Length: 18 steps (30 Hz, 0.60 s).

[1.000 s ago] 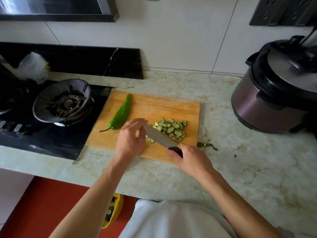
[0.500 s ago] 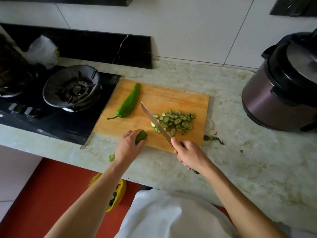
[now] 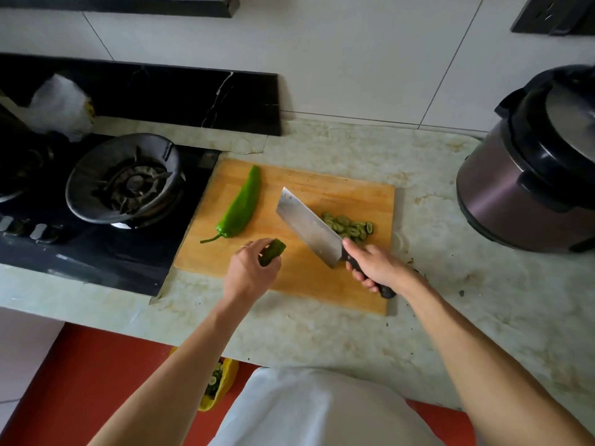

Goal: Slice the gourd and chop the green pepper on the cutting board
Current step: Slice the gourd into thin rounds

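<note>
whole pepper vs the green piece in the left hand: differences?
The pepper is long, whole and stemmed; the piece is a short stub. The pepper lies flat on the board, untouched; the piece is pinched in the left hand above the board. The pepper looks brighter green, the piece darker. Both are green.

The single head-worn camera looked forward and steeply down, from close above, at the cutting board (image 3: 325,194) on the countertop (image 3: 450,317).

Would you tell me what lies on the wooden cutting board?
On the wooden cutting board: a whole green pepper and sliced green rounds, partly hidden by the steel cleaver.
</note>
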Tool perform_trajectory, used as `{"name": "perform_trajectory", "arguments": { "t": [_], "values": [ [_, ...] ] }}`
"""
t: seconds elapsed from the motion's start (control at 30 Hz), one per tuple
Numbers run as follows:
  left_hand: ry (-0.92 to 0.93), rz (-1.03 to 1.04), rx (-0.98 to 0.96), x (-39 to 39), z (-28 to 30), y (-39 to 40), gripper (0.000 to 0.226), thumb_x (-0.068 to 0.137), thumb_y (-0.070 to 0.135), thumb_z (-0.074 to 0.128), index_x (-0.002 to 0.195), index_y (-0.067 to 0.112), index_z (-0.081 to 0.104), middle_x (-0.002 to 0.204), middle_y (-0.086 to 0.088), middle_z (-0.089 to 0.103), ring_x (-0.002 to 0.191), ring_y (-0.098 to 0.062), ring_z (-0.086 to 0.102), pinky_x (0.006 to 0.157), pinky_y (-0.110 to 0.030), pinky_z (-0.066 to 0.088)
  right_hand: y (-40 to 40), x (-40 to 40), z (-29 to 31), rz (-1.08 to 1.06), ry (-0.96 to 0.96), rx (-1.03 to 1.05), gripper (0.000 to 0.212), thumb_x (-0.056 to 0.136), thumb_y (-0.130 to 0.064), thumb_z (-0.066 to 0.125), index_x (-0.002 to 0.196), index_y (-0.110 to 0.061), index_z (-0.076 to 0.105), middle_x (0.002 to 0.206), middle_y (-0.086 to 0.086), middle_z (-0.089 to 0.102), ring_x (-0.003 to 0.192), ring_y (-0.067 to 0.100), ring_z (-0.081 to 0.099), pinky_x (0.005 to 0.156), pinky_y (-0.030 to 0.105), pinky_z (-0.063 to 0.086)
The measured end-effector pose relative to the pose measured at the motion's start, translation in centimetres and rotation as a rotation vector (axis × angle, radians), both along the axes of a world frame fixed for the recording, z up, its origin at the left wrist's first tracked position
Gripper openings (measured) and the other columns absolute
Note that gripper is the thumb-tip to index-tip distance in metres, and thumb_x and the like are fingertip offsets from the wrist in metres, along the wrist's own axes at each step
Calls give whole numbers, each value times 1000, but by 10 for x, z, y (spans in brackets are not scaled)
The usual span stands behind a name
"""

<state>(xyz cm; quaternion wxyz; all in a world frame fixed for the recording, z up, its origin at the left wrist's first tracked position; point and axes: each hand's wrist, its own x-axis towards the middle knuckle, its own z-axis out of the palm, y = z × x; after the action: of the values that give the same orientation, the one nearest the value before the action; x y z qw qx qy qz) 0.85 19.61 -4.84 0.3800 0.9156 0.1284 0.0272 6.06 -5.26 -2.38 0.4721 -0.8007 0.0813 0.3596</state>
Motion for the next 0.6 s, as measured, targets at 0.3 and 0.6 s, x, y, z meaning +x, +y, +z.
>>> {"name": "perform_trajectory", "arguments": {
  "t": [0.3, 0.6],
  "values": [
    [61, -266, 215, 19, -19, 6, 45, 92, 29, 67, 136, 22, 60, 119, -5, 63, 105, -28, 59, 78, -41, 55, 23, -5, 5, -10, -122, -36, 59, 98, -63, 38, 76, -11, 55, 55, 1, 51, 38, 13, 42, 39, 24, 33],
    [-298, -416, 443, 13, -48, 7, 37, 93, 38, 50, 118, 24, 72, 105, 1, 71, 91, -26, 67, 62, -34, 55, 42, -69, 14, -34, -278, -245, 53, 97, -61, 41, 66, -18, 47, 68, 4, 58, 68, 24, 56, 61, 32, 36]
  ]
}}
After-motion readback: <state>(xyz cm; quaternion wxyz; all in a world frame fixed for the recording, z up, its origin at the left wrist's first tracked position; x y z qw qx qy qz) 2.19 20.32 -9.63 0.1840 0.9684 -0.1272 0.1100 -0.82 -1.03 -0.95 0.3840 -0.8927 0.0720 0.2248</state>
